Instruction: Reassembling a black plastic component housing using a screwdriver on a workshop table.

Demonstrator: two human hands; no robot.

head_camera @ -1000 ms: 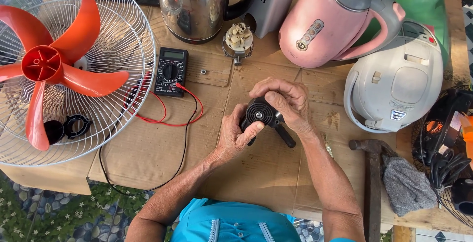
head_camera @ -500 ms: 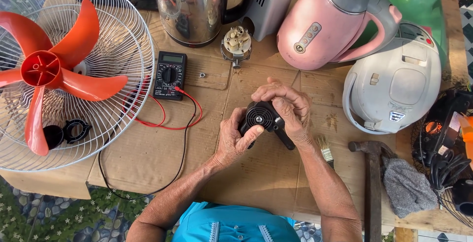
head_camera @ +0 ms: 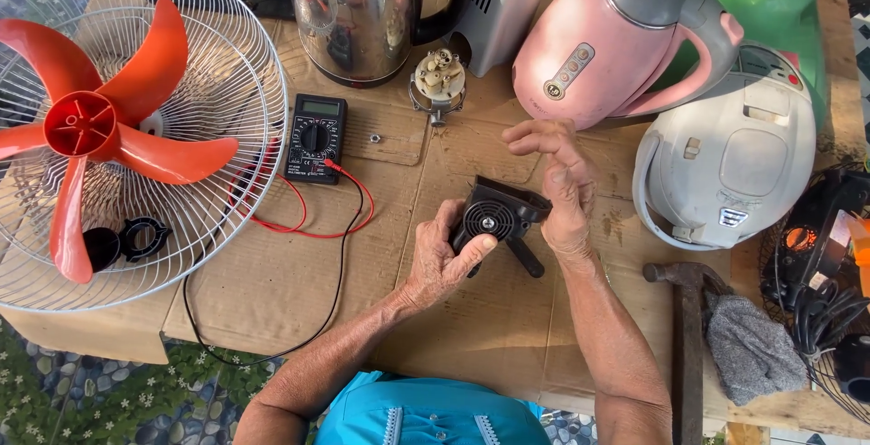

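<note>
My left hand point(head_camera: 441, 255) grips a small black plastic part point(head_camera: 497, 218) with a round slotted face and a short stem, thumb pressed on its front. My right hand point(head_camera: 557, 182) touches the part's right edge with the thumb side, while its fingers are lifted and spread above it. Both hands hover over the cardboard-covered table point(head_camera: 299, 291). A black multimeter point(head_camera: 314, 137) with red and black leads point(head_camera: 308, 223) lies to the left of the hands.
A fan with a red blade point(head_camera: 100, 132) in a white wire guard lies at left. At the back stand a steel kettle point(head_camera: 362, 10), a small switch unit point(head_camera: 439, 78), a pink kettle point(head_camera: 616, 37) and a white cooker point(head_camera: 734, 150). A hammer point(head_camera: 686, 336) and grey cloth point(head_camera: 750, 345) lie right.
My right hand has lifted its fingers off the top of the black part and opened them. The part's slotted face is now uncovered. The left hand keeps its hold.
</note>
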